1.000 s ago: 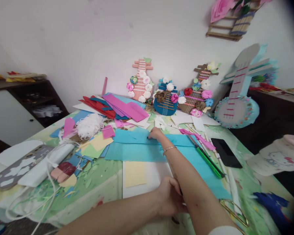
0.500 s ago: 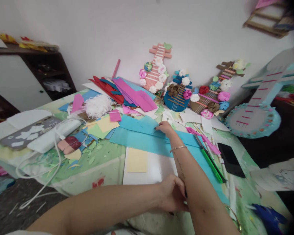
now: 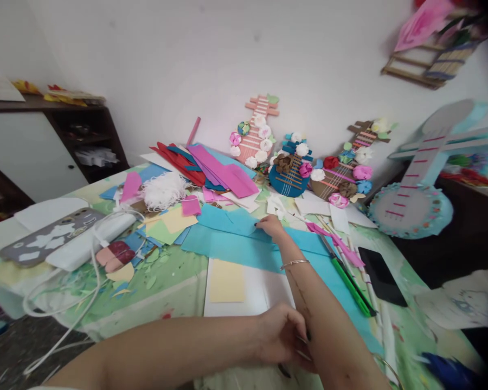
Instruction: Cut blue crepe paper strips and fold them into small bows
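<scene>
My right hand [image 3: 270, 226] reaches forward over a light-blue sheet of thin paper [image 3: 215, 238], its thumb and fingers pinched together on the folded strip near the far edge. Closer to me, my left hand [image 3: 282, 336] is tucked against the right forearm with its fingers curled. Something thin and shiny shows between those fingers, partly hidden by the forearm. Under the blue paper lies a white board [image 3: 260, 292] bearing a pale-yellow paper square [image 3: 226, 280]. A green box cutter [image 3: 352, 287] rests on the paper's right side.
Paper-flower-trimmed toy instruments [image 3: 290, 168] lean on the wall. Folded coloured papers [image 3: 228, 173], white string [image 3: 162, 190], scraps, a grey phone case [image 3: 52, 235] and a white cable [image 3: 95, 260] lie left. A black phone [image 3: 381, 275] and a large grey instrument [image 3: 412, 203] are right.
The view has tilted up slightly, so everything sits lower. My right hand stays at the blue paper's fold. My left hand has turned a little, showing a thin shiny thing between its fingers.
</scene>
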Available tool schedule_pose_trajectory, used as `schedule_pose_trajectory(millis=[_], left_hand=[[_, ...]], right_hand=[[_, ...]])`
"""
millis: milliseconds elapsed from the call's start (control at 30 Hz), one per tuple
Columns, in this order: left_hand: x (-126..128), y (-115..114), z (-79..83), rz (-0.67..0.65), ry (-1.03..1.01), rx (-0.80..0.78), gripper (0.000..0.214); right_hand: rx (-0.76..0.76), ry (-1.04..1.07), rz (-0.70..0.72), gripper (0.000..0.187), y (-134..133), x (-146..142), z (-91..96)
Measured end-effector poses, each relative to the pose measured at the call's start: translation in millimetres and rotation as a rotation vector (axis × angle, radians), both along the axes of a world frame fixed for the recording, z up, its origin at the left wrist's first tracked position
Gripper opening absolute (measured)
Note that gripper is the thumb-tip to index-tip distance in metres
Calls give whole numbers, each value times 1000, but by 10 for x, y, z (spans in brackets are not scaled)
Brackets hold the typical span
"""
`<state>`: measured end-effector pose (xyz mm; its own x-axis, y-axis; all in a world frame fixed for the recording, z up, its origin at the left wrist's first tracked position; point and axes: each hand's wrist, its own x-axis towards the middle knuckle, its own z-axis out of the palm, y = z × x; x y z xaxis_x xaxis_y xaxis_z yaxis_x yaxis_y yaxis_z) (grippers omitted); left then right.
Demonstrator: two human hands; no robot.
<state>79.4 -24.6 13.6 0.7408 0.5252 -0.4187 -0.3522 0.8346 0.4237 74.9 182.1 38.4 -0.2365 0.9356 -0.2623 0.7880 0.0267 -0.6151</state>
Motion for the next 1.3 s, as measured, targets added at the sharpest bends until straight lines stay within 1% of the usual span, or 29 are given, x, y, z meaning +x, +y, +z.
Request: schedule_pose_trajectory(millis=[100,167,200,267,333,367,400,433,467,500,533,567,600,633,700,767,900,1000,1067,1133,1233,1300], left_hand=[[-17,-10,17,-53,26,99,26],[-85,-31,49,-87,51,207,32],[-146,-44,72,-94,71,275,33],[-324,-66,128,-92,136,437,29],[-556,-76,179,-17,224,603,32],[-679,-76,196,6,290,730,33],[-797,-75,204,-51,482,1103,31],[-908,-77,201,-109,678,1423,28],[-1006,-85,189,-175,864,1660,27],[-1093,-101,168,-237,1029,1839,30],[-1167,-126,141,-290,1172,1968,35],[-1231,-162,110,-322,1285,2054,40],[-1287,-206,79,-327,1392,2089,41],[-1338,-256,49,-350,1451,2117,46],[-1433,-358,0,-363,1520,2159,56],[-1524,-441,-28,-368,1572,2161,57],[-1676,-490,-7,-397,1675,2086,57],[-1726,-432,60,-333,1711,2048,51],[-1709,-366,116,-273,1709,2043,47],[-1643,-290,172,-195,1698,2053,50],[-1468,-164,223,-90,1619,2086,67],[-1334,-70,223,-46,1614,2115,63]], right_hand=[[-4,28,-7,35,-76,22,53],[-3,55,-11,35,-162,63,98],[-4,71,-14,35,-219,94,118],[-12,108,-14,34,-367,178,139],[-30,158,-1,32,-558,289,133],[-42,185,6,28,-666,353,121],[-52,215,13,22,-780,421,107],[-53,245,14,22,-896,493,92],[-51,273,12,24,-1013,567,78],[-45,299,4,26,-1127,643,67],[-34,327,-13,26,-1237,717,58],[-29,353,-29,26,-1342,787,52],[-23,377,-49,27,-1441,852,47],[-21,403,-69,29,-1530,909,44],[-34,458,-117,36,-1679,991,37],[-62,500,-160,40,-1782,1026,25],[-174,595,-234,38,-1858,986,-5],[-230,637,-253,41,-1850,915,-18],[-253,664,-285,44,-1836,870,-18],[-278,699,-324,45,-1823,835,-9],[-290,782,-345,45,-1805,804,21],[-281,868,-354,43,-1794,792,51]])
